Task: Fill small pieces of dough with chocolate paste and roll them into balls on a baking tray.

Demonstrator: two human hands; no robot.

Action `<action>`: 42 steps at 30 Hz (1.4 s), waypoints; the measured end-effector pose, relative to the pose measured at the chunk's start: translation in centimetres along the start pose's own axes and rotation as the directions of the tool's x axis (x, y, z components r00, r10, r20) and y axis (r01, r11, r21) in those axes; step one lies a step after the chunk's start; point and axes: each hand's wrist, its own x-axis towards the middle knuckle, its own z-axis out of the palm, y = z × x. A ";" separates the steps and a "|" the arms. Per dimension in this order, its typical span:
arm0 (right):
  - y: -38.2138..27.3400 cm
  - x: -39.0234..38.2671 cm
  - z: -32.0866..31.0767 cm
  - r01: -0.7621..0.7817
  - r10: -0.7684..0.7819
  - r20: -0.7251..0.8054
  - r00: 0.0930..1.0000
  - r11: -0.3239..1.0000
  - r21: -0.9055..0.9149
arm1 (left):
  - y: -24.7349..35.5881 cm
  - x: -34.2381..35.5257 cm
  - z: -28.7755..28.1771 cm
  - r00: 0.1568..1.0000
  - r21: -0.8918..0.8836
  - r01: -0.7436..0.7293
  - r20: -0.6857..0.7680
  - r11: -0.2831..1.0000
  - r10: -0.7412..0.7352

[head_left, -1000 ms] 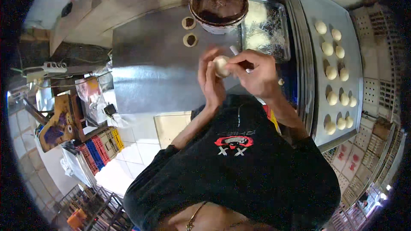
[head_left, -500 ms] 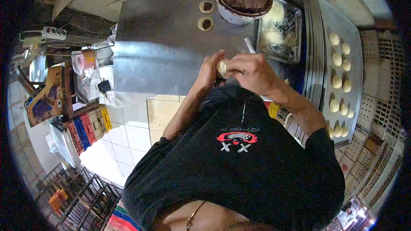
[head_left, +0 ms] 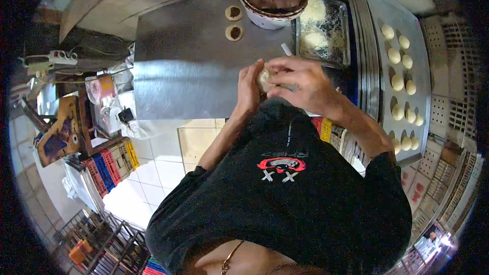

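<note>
A small pale ball of dough [head_left: 264, 78] rests in my left hand [head_left: 249, 85], whose fingers curl round it. On its other side my right hand [head_left: 300, 82] has its fingers at the dough, thumb below and fingers above. Both hands are over the near edge of the metal table [head_left: 178, 71]. Two flat dough rounds with dark brown filling lie farther back: one dough round [head_left: 233, 13] behind the other dough round [head_left: 235, 33]. Beside them stands a white tub of dark brown filling [head_left: 274, 0]. A white handle [head_left: 287, 49] sticks up just beyond my right hand.
A metal tray [head_left: 323, 33] with pale shreds lies right of the tub. Farther right, a large baking tray [head_left: 379, 7] carries several dough balls on top of a stack. Coloured crates [head_left: 109, 165] and a power strip [head_left: 62, 58] are at the left.
My right fingers have lifted and spread somewhat at the dough ball, while my left hand stays round it. The view has shifted slightly, so the table and tub appear farther left.
</note>
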 end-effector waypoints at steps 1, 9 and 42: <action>-0.2 -0.4 -0.3 0.026 -0.026 0.022 0.999 1.000 0.003 | 0.0 -0.2 0.4 0.999 0.059 -0.021 -0.024 0.998 0.022; -0.5 -4.6 -4.9 -0.108 0.108 -0.007 0.994 0.994 -0.007 | 0.8 0.5 4.6 0.856 0.014 0.201 0.483 0.980 -0.182; 21.7 -38.9 -32.1 -0.982 0.458 -0.870 0.184 0.043 -0.185 | -6.1 4.5 8.7 0.890 0.321 -0.088 0.451 0.943 -0.071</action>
